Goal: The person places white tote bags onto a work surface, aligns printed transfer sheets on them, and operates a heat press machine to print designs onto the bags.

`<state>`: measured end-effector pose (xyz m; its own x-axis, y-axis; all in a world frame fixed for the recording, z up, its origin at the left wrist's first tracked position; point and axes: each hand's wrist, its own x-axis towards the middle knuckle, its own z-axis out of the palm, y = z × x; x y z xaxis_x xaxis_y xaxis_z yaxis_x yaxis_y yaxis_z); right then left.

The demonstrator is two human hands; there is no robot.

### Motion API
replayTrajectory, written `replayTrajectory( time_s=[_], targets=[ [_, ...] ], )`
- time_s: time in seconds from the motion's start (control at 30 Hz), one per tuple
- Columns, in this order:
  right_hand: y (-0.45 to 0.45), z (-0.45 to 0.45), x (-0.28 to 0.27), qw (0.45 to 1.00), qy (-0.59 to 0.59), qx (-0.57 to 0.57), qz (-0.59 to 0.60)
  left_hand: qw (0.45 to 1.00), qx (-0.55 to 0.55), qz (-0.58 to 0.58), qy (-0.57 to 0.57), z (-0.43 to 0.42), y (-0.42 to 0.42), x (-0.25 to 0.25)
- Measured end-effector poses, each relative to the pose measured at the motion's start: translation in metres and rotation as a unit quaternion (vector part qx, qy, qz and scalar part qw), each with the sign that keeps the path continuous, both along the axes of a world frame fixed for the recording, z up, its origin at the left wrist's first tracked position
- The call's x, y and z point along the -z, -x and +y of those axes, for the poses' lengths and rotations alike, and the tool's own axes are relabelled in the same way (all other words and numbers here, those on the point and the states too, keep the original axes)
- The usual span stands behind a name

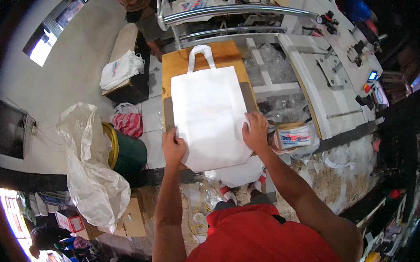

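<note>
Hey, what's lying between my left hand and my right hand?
In the head view, a white bag lies flat between them, over the board.

Red top (254, 242), grey legwear (262, 199), red-and-white footwear (228, 193)

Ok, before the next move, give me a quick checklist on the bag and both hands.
1. White tote bag spread out on the wooden board: ok.
2. Handle laid out away from the bag's body, toward the board's far end: ok.
3. Left hand at the bag's left edge: ok.
4. Right hand at the bag's right edge: ok.
5. Underside of the bag free of folds: cannot tell, it is hidden.
6. Stacked printed bags apart from the board: ok, off to the left.
</note>
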<state>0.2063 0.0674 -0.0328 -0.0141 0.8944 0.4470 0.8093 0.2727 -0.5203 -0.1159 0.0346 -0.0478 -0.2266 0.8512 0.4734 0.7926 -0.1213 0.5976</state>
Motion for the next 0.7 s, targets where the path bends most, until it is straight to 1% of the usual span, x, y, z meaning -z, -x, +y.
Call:
replayTrajectory(
  time_s=[0.03, 0.07, 0.1, 0.13, 0.17, 0.2, 0.23, 0.27, 0.3, 0.33, 0.37, 0.4, 0.43, 0.5, 0.53, 0.57, 0.6, 0.63, 0.7],
  targets=[
    [-0.01, 0.001, 0.002, 1.0, 0.004, 0.004, 0.002, 0.999, -0.021, -0.029, -0.032, -0.004, 0.007, 0.005],
    [-0.028, 0.001, 0.007, 0.999, -0.029, 0.011, 0.043, 0.996, -0.038, -0.059, -0.059, -0.011, 0.014, 0.015],
    [-0.052, -0.002, 0.014, 0.995, -0.059, 0.026, 0.08, 0.985, -0.124, -0.104, 0.057, -0.03, 0.013, -0.006],
    [-0.082, -0.009, 0.026, 0.992, -0.068, 0.033, 0.096, 0.967, -0.141, -0.208, -0.04, -0.046, 0.025, 0.021],
    [-0.113, -0.022, 0.044, 0.993, -0.052, 0.062, 0.086, 0.973, -0.194, -0.123, 0.005, -0.07, 0.041, 0.029],
    [-0.145, -0.035, 0.068, 0.993, 0.016, 0.102, 0.062, 0.958, -0.27, -0.086, 0.034, -0.097, 0.043, 0.037],
    [-0.177, -0.045, 0.099, 0.986, 0.083, 0.136, 0.041, 0.926, -0.319, -0.195, 0.045, -0.125, 0.042, 0.051],
    [-0.217, -0.055, 0.146, 0.979, 0.146, 0.143, 0.024, 0.929, -0.338, -0.106, 0.11, -0.166, 0.062, 0.09],
    [-0.251, -0.059, 0.183, 0.975, 0.158, 0.153, 0.02, 0.943, -0.29, -0.123, 0.11, -0.21, 0.077, 0.133],
    [-0.28, -0.059, 0.218, 0.964, 0.223, 0.146, -0.025, 0.913, -0.333, -0.022, 0.233, -0.229, 0.039, 0.113],
    [-0.304, -0.057, 0.243, 0.946, 0.287, 0.135, -0.069, 0.868, -0.336, -0.027, 0.365, -0.262, 0.041, 0.137],
    [-0.322, -0.045, 0.261, 0.913, 0.377, 0.132, -0.079, 0.843, -0.22, 0.095, 0.481, -0.32, 0.053, 0.175],
    [-0.335, -0.032, 0.279, 0.91, 0.387, 0.13, -0.077, 0.782, -0.095, 0.211, 0.579, -0.355, 0.054, 0.199],
    [-0.353, -0.013, 0.314, 0.923, 0.312, 0.07, -0.213, 0.778, -0.107, 0.012, 0.619, -0.361, -0.022, 0.152],
    [-0.358, 0.008, 0.327, 0.908, 0.342, 0.029, -0.239, 0.77, -0.112, 0.016, 0.628, -0.364, -0.039, 0.154],
    [-0.358, 0.024, 0.336, 0.89, 0.372, -0.011, -0.262, 0.769, -0.039, 0.036, 0.636, -0.372, -0.048, 0.157],
    [-0.355, 0.034, 0.336, 0.888, 0.38, -0.016, -0.258, 0.766, 0.033, 0.053, 0.64, -0.378, -0.057, 0.161],
    [-0.35, 0.045, 0.332, 0.896, 0.374, -0.017, -0.24, 0.761, 0.029, 0.053, 0.646, -0.372, -0.076, 0.158],
    [-0.352, 0.063, 0.333, 0.903, 0.369, -0.02, -0.219, 0.749, -0.014, 0.008, 0.663, -0.329, -0.118, 0.146]
  ],
)
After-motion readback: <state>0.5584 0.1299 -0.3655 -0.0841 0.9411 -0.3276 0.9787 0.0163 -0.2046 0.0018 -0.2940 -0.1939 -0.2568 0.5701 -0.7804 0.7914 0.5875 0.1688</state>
